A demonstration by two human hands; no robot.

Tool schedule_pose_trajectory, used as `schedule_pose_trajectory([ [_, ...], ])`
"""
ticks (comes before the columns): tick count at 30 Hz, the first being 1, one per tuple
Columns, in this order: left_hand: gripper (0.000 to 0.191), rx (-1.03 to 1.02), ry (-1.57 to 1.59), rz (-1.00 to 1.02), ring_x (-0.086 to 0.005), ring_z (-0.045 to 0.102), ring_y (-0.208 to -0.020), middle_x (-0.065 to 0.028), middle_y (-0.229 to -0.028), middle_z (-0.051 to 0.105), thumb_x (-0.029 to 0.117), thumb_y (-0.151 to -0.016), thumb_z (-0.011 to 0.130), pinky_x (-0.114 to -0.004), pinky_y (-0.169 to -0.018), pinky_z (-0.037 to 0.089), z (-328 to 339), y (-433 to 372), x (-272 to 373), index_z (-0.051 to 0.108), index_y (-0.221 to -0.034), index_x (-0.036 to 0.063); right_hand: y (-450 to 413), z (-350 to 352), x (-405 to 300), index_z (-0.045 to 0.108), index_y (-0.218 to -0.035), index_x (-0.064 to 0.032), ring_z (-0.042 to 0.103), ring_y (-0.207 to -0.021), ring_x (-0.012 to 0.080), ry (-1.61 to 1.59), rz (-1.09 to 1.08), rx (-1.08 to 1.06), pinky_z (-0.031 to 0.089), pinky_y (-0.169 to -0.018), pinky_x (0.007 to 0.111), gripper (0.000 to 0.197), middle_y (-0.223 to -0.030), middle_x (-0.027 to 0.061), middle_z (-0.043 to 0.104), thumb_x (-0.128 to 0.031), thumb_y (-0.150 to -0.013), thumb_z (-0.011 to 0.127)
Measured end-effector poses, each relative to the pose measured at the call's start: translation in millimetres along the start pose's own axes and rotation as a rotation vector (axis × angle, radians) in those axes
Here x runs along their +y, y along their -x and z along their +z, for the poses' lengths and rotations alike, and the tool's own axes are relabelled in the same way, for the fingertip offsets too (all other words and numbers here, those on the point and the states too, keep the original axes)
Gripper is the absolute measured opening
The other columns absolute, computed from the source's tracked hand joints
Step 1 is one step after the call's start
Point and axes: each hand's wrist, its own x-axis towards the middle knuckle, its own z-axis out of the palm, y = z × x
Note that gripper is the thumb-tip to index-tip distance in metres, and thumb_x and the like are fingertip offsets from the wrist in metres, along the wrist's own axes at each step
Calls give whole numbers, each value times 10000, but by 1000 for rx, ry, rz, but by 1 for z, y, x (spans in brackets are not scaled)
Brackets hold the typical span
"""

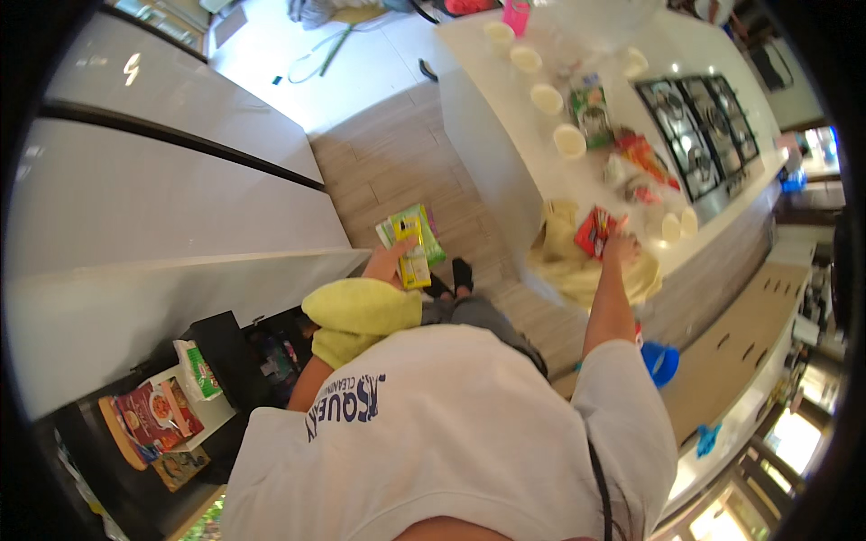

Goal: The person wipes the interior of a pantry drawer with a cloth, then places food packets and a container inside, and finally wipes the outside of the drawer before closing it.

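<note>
In my left hand [394,260] are several flat packets, a yellow one [414,253] on top of green ones [433,233], held over the floor. A yellow-green cloth [362,304] hangs over my left forearm. My right arm reaches to the white island counter, where my right hand [622,248] is at a red packet [595,231]; its fingers touch the packet's edge, and whether they grip it is hard to tell. Under and beside the red packet lies a pale yellow cloth or bag [568,267] at the counter's corner.
The island [487,74] carries a row of pale cups [570,141], a green packet [590,115], red-orange packets [646,159] and a gas hob [703,125]. Left stands a large white cabinet door [183,196]; below it, an open drawer holds food packets [159,412]. A blue container [659,363] is at right.
</note>
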Motion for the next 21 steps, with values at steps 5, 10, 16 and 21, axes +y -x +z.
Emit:
schedule_pose_trajectory([
  [5,277,36,-19,-8,-181,629,-670,-47,-829,642,200,-782,691,-359,-527,512,-26,-9,-4,596,-1013,81,-12,12,11,8,-1425,-321,509,-1095,300,314,-325,-86,416,-897,410,625,-1140,157,569,-245,-933,387],
  [10,285,31,-56,18,-154,623,-591,-56,-791,652,242,-781,695,-299,-481,499,-31,-35,-5,618,-979,52,-15,2,-12,453,-1231,-114,479,-1118,242,197,35,-277,399,-894,492,356,-1193,79,524,-280,-932,353],
  [16,307,62,-101,115,-148,615,-545,-56,-763,655,278,-788,682,-287,-452,489,-21,-24,5,628,-974,39,-26,-6,-31,532,-1102,-100,490,-1100,251,102,45,-250,406,-875,493,338,-1097,84,574,-351,-906,420],
  [21,284,82,-207,110,-144,601,-508,-58,-745,654,276,-782,688,-277,-425,465,-8,-16,12,644,-930,38,-42,14,-10,638,-889,-32,616,-852,303,-195,201,-169,462,-762,492,478,-875,150,648,-440,-912,391],
])
